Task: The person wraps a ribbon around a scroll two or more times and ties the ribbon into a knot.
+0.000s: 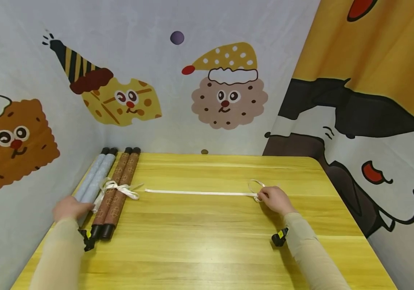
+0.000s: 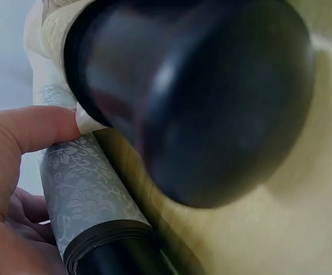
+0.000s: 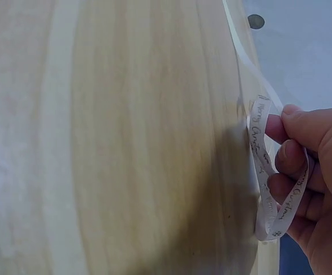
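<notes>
My left hand (image 1: pixel 70 208) grips the near part of a grey-blue patterned scroll (image 2: pixel 91 189), one of two lying side by side at the table's left edge. In the left wrist view its thumb (image 2: pixel 51 126) lies over the scroll, touching a bit of white ribbon. Just right of these lie two brown scrolls (image 1: pixel 121 205) with black end knobs, tied with a white bow (image 1: pixel 121 187). My right hand (image 1: pixel 274 199) pinches a narrow white ribbon (image 1: pixel 199 193) that stretches leftward across the table. Printed lettering shows on the ribbon loop (image 3: pixel 260 132) hanging at those fingers.
The yellow wood-grain table (image 1: pixel 210 249) meets a white cartoon-print cloth (image 1: pixel 178 80) behind and at the left. An orange cloth (image 1: pixel 384 52) with a cat print hangs at the right. A large black scroll knob (image 2: pixel 229 103) fills much of the left wrist view.
</notes>
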Motion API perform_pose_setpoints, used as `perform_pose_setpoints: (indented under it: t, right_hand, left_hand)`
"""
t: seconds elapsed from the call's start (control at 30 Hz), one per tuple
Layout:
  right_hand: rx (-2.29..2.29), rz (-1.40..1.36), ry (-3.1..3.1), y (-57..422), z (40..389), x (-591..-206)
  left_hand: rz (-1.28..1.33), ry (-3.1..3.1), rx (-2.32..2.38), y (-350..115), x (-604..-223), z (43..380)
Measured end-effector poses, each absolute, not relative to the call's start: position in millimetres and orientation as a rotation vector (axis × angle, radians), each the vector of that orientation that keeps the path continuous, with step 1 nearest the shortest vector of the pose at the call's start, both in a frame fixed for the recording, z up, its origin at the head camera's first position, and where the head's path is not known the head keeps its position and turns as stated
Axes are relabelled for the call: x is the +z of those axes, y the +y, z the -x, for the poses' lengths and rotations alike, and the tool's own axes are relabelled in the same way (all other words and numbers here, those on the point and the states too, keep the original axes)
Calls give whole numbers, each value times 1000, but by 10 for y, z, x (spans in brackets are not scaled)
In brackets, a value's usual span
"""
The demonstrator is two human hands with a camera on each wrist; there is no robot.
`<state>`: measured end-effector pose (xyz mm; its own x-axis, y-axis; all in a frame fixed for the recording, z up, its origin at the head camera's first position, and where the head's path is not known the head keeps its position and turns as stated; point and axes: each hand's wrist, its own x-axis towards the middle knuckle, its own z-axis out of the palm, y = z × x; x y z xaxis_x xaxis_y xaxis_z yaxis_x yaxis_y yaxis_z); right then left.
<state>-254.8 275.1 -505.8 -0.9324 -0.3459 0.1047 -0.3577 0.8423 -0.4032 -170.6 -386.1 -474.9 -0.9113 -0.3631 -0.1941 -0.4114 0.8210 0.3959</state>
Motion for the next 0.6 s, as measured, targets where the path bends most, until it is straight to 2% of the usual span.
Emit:
perform_pose_setpoints:
  t: [0.4,0.6]
  right_hand:
    - [679,-567,-2991,2764,2557,-5020]
    - [671,-554,-2997,2742,2548,-4997]
  left_hand:
    - [528,2914,721,-3931,-4667,1666]
    - [491,2919,850,-3850,-4507,1670]
